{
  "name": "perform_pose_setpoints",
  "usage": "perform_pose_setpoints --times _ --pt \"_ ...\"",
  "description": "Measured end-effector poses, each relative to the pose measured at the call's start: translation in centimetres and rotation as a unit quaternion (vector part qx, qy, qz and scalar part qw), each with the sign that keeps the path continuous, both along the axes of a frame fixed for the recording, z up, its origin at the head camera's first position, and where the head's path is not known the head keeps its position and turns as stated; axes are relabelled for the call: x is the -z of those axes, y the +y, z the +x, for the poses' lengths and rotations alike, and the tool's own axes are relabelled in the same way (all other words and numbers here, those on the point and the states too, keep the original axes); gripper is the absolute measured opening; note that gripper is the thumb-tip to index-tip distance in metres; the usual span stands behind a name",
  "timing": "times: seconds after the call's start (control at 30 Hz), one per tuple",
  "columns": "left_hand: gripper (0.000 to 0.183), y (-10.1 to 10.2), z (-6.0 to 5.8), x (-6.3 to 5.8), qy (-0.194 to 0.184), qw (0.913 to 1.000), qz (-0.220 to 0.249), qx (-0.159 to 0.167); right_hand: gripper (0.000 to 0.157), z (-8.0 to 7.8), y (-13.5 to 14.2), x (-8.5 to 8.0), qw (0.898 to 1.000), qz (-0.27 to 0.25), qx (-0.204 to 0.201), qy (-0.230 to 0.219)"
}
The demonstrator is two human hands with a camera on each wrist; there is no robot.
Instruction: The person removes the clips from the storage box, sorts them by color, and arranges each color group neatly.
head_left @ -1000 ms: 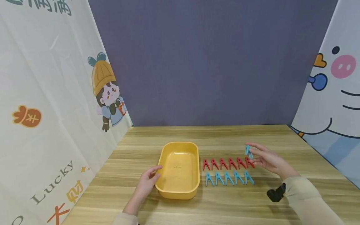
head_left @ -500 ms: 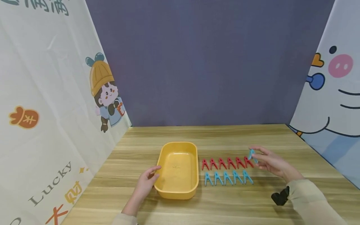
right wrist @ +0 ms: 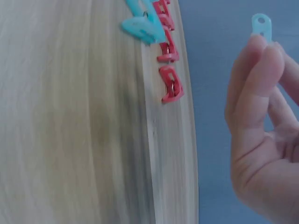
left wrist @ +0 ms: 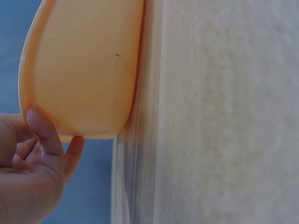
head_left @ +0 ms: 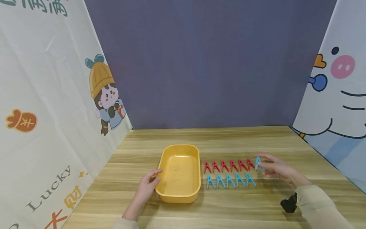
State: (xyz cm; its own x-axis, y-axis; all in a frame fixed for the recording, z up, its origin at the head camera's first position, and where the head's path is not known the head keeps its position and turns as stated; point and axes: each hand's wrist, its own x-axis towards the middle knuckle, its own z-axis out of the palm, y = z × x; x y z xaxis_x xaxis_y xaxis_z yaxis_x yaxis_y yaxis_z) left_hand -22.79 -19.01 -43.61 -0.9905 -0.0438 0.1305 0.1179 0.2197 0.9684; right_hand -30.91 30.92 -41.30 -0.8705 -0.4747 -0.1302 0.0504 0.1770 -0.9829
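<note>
My right hand (head_left: 276, 169) pinches a light blue clothespin (right wrist: 262, 24) between thumb and fingers, lifted over the table beside the right end of a row of red clothespins (head_left: 224, 166). In front of that row lies a second row, of blue clothespins (head_left: 229, 181). On the left, my left hand (head_left: 147, 186) grips the rim of a yellow plastic tub (head_left: 179, 198). In the left wrist view the tub wall (left wrist: 84, 70) sits between the thumb and fingers. No clothespins show inside the tub.
The wooden table (head_left: 228, 210) runs back to a dark grey-blue partition (head_left: 211, 63). Printed white cloths stand at the left (head_left: 51, 79) and right sides. A black object (head_left: 288, 203) hangs at my right sleeve.
My right hand has come nearer me and slightly right with the blue clothespin, from behind the red row's end to beside it. The left hand stays at the tub.
</note>
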Motion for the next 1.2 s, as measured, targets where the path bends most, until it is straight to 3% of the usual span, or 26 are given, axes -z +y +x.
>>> perform_pose_setpoints --times 0.23,0.53,0.87,1.2 --pt "0.032 0.0 0.0 0.0 -0.002 1.0 -0.005 -0.002 0.036 0.3 0.9 0.3 0.999 -0.003 -0.017 -0.027" --pt "0.032 0.0 0.0 0.0 -0.005 1.0 0.001 -0.001 0.059 0.5 1.1 1.0 0.997 0.073 -0.005 -0.033" --pt "0.032 0.0 -0.1 0.0 -0.004 1.0 0.006 -0.001 0.056 0.4 1.0 1.6 0.995 0.083 -0.04 -0.027" --pt "0.031 0.1 0.0 -0.1 0.0 1.0 -0.003 0.0 0.055 0.6 0.1 1.6 0.99 0.137 -0.032 -0.02"
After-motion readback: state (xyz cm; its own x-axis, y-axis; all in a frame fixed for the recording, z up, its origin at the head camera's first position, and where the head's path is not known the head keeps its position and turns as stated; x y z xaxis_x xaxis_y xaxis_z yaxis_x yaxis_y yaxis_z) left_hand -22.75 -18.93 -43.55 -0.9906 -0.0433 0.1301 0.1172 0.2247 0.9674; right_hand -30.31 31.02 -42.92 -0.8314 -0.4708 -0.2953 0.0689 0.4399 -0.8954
